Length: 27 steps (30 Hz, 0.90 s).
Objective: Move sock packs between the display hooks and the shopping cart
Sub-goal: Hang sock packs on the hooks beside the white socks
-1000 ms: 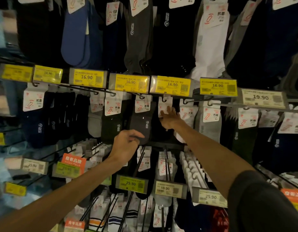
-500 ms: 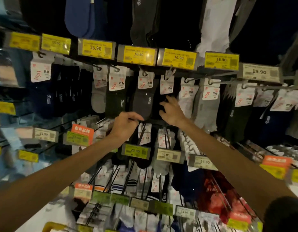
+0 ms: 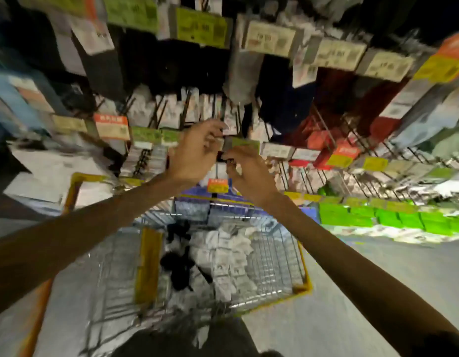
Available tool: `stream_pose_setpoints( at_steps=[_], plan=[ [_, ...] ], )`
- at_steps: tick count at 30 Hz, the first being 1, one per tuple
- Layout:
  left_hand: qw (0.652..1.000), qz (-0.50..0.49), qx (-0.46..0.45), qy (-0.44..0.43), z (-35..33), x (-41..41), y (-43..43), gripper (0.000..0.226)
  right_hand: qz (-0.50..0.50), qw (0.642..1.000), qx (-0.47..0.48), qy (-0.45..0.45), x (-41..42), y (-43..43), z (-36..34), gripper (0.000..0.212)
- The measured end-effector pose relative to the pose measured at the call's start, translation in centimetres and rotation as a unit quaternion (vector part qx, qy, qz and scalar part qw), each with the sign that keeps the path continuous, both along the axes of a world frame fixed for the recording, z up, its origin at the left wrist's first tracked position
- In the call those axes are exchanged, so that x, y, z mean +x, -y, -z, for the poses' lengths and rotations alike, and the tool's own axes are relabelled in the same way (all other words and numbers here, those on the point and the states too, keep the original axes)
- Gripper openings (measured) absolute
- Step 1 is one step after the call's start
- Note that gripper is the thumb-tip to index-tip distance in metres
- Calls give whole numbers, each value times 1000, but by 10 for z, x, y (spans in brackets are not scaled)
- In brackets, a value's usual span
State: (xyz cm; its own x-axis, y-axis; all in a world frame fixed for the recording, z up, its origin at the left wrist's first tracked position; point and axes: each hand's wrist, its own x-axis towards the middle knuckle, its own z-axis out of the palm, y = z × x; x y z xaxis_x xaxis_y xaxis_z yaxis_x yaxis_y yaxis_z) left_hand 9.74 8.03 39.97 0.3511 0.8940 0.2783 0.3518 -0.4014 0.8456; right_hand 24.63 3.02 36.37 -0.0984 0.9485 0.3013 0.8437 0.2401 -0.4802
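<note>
The frame is motion-blurred. My left hand point(image 3: 197, 153) and my right hand point(image 3: 249, 176) are close together in front of a low row of display hooks point(image 3: 223, 109) hung with white and dark sock packs point(image 3: 169, 114). The fingers of both hands are curved toward a small dark spot between them. The blur hides whether either hand holds anything. Below my arms stands the wire shopping cart point(image 3: 280, 258) with yellow trim. Inside it lie several white sock packs point(image 3: 228, 256) and some black ones point(image 3: 179, 269).
Price tags point(image 3: 268, 38) line the hook rails above and at hand height. Red packs point(image 3: 323, 140) hang to the right, and green boxes point(image 3: 377, 217) sit on a low shelf. Grey floor point(image 3: 352, 292) lies to the right of the cart.
The view has swung down from the upper hooks to the lower rows and the cart. My right hand left the hung pack, and both hands dropped and came together.
</note>
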Motion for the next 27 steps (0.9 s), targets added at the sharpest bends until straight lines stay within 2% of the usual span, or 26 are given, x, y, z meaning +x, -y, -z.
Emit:
stream_pose_setpoints(
  at_steps=[3, 6, 8, 10, 12, 15, 20, 22, 27],
  plan=[
    [999, 17, -48, -11, 63, -8, 16, 31, 9, 994, -111, -10, -4, 24, 61, 19],
    [992, 10, -108, -66, 142, -23, 34, 25, 34, 978, -201, -30, -10, 45, 111, 19],
    [982, 7, -160, -104, 195, -36, 47, 38, 40, 959, -278, -39, -10, 58, 156, 24],
    [953, -23, -262, -152, 250, -50, 54, 24, 46, 937, -343, -39, -15, 67, 205, 28],
    [915, -34, -351, -197, 304, -60, 62, 25, 49, 914, -401, -22, -22, 72, 260, 31],
    [886, -45, -401, -227, 382, -73, 79, 32, 25, 876, -481, 4, -32, 70, 337, 34],
    [837, -104, -489, -224, 470, -87, 110, 32, 39, 827, -560, -21, -54, 70, 437, 32],
    [814, -124, -525, -214, 503, -94, 124, 37, 21, 812, -583, -13, -64, 78, 477, 39],
    [799, -168, -531, -229, 565, -101, 155, 30, -11, 801, -598, 29, -80, 94, 560, 57]
  ],
)
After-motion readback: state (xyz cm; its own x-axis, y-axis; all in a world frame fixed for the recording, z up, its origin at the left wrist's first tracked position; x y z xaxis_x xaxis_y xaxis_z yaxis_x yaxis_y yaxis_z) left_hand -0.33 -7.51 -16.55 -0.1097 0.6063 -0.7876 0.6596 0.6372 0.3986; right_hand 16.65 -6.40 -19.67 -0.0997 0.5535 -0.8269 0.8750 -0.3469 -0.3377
